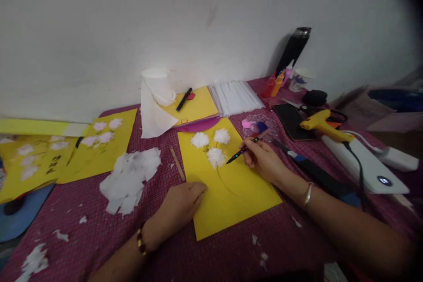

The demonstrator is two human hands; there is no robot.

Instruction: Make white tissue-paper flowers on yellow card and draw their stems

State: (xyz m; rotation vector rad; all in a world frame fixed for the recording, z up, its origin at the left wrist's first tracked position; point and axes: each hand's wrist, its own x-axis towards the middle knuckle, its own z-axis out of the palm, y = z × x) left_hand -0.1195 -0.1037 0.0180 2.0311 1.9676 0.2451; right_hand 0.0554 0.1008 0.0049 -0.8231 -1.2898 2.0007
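Observation:
My right hand (262, 158) is closed round a slim black pen (240, 151) with coloured dots, its tip low over a yellow sheet of paper (238, 205). Three white paper-tuft flowers (216, 157) are on the upper part of the sheet. Small dark leaf marks show between them, and a thin drawn stem (225, 183) curves down from the lowest one. My left hand (183, 202) rests on the sheet's left edge, fingers laid down and holding nothing I can see. Left of the sheet lie a wooden stick (177, 164) and a pile of white paper pieces (130, 180).
Yellow sheets with pinkish flowers (105, 145) lie at the left. A paper roll (157, 92) and a black marker (184, 99) are at the back. To the right are paint bottles (276, 86), a palette (271, 128), scissors (302, 108), a yellow glue gun (325, 125) and a white power bank (363, 163).

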